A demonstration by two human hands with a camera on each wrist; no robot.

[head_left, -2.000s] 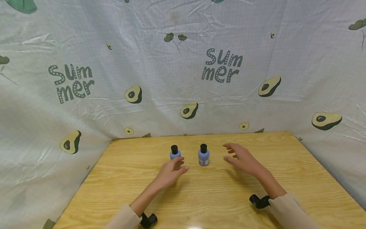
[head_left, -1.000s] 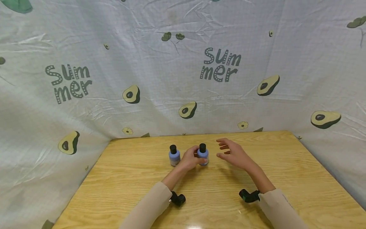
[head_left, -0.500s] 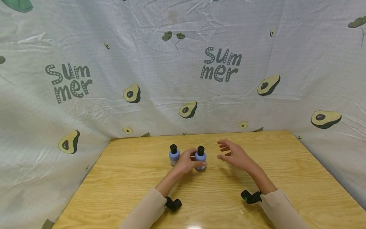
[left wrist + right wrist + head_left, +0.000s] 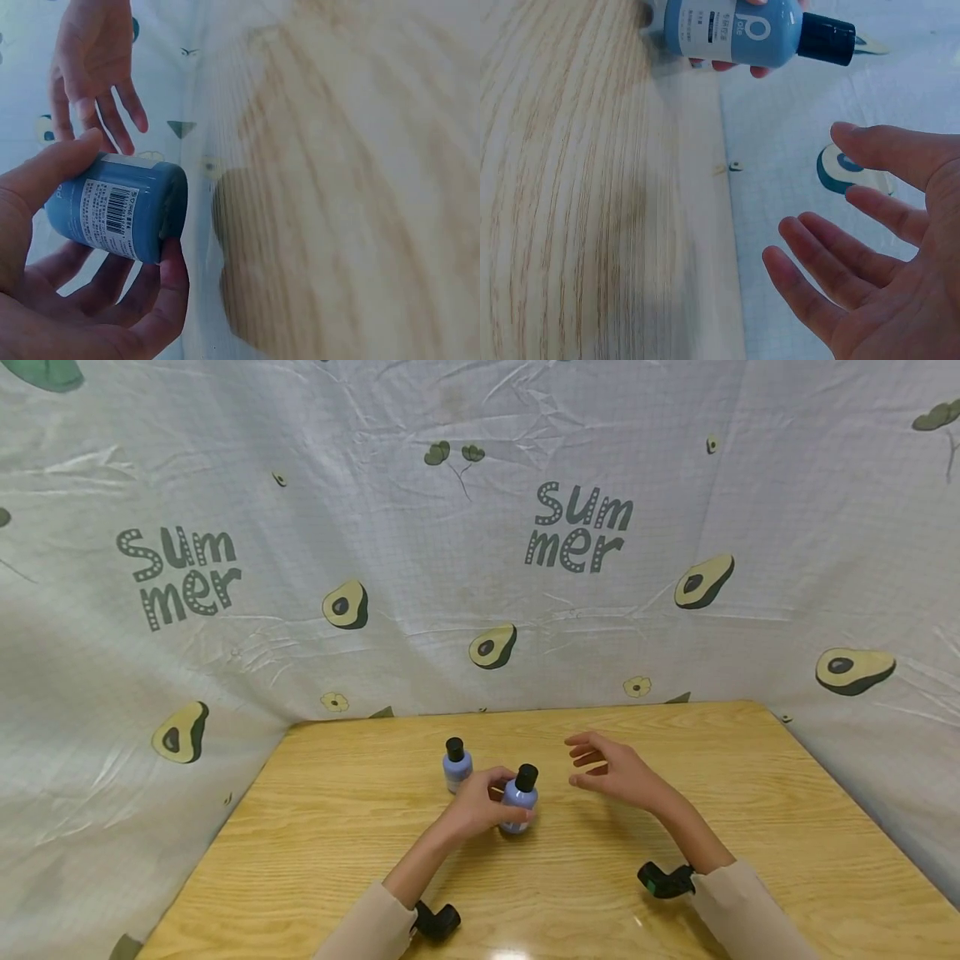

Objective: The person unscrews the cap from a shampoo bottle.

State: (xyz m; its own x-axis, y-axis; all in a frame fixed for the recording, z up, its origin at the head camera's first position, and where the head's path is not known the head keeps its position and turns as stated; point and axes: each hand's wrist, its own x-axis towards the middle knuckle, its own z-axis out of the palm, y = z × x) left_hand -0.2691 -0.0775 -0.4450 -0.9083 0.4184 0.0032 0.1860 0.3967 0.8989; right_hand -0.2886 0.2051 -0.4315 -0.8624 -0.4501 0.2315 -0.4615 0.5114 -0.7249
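Observation:
In the head view my left hand [image 4: 474, 806] holds a blue bottle [image 4: 519, 795] with a black cap, thumb on the near side. The bottle leans slightly to the right. The left wrist view shows its barcode label [image 4: 109, 210] and its base, with fingers curled beneath, so it appears raised off the table. The bottle's front label [image 4: 706, 31] faces the right wrist camera. My right hand [image 4: 618, 770] hovers to the right, fingers spread and relaxed, touching nothing. A second, similar bottle [image 4: 455, 763] stands upright behind my left hand, its lower part partly hidden.
The wooden table [image 4: 360, 793] spreads under both hands. A pale cloth backdrop [image 4: 420, 568] with avocado prints and lettering hangs behind and along the sides. Black wrist cameras are strapped near both sleeves, the left camera [image 4: 437, 922] close above the tabletop.
My left hand came from the second bottle to the right-hand bottle, took hold of it, and has since brought it nearer and slightly left, tilting it. My right hand shifted a little left.

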